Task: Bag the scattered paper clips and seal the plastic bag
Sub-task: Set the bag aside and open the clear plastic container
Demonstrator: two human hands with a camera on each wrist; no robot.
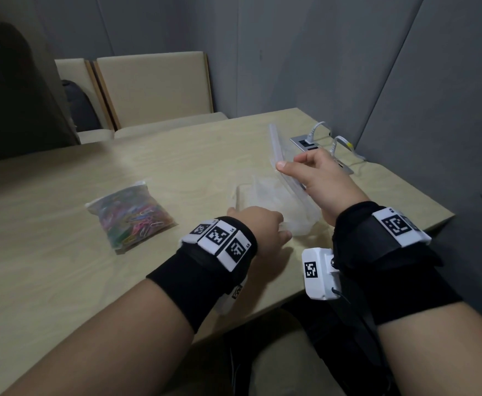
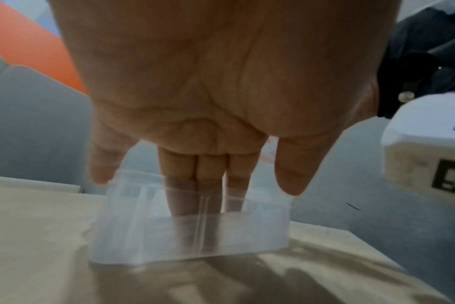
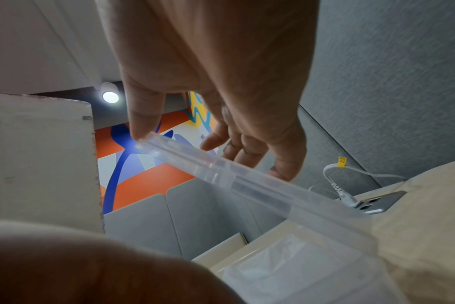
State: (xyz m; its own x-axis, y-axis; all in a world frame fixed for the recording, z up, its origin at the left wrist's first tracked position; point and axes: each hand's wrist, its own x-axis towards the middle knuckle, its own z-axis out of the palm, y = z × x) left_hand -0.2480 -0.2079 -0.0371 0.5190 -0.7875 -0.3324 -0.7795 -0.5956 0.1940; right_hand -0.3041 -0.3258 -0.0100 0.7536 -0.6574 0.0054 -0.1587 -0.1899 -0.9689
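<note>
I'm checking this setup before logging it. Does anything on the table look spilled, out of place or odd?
Nothing spilled. The colourful paper clips already sit inside a clear plastic bag on the beige table, while both hands handle an empty clear zip bag.

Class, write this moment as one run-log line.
left hand: fingers in empty bag | right hand: pinching its zip strip | clips bag: apart

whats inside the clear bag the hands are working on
Only the left hand's fingers, pushed into the clear bag. No paper clips show inside; its far corners are blurred. The right hand holds its zip edge.
</note>
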